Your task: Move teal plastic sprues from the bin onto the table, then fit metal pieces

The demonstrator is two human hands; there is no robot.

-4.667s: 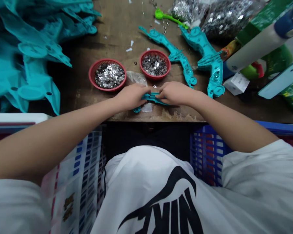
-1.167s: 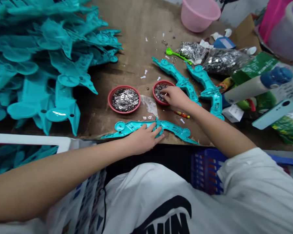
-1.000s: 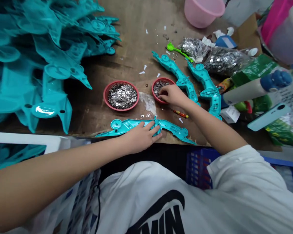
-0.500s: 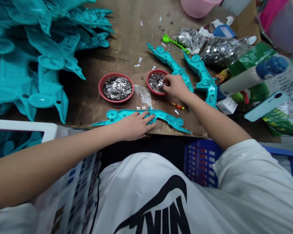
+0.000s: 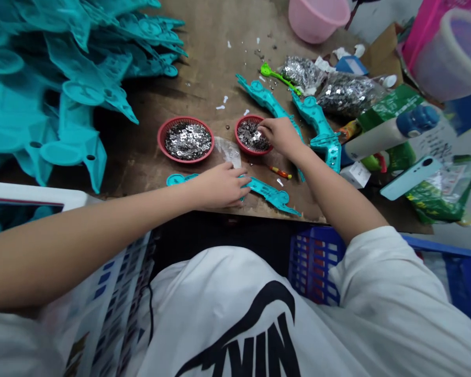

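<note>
My left hand (image 5: 224,186) lies across the middle of a long teal plastic part (image 5: 272,195) at the table's front edge. Its fingers are spread over the part and hide the centre of it. Over a small red basket (image 5: 240,142) of little shiny metal pieces (image 5: 248,129), my right hand (image 5: 282,137) has its thumb and fingers pinched together at the pieces. What sits between those fingertips is too small to make out. Left of it stands a larger red basket (image 5: 160,142), filled with flat metal pieces (image 5: 188,140).
Teal parts (image 5: 82,94) pile high at the left. Two more teal parts (image 5: 267,99) lie beyond my right hand. Rightward are bags of metal pieces (image 5: 349,94), a green spoon (image 5: 277,73), a bottle (image 5: 380,137) and a phone (image 5: 410,178). A blue crate (image 5: 317,262) stands below the edge.
My left hand has shifted slightly up over the teal part, covering small metal pieces that lay behind it. The right hand stays at the small basket. The view has swung a little.
</note>
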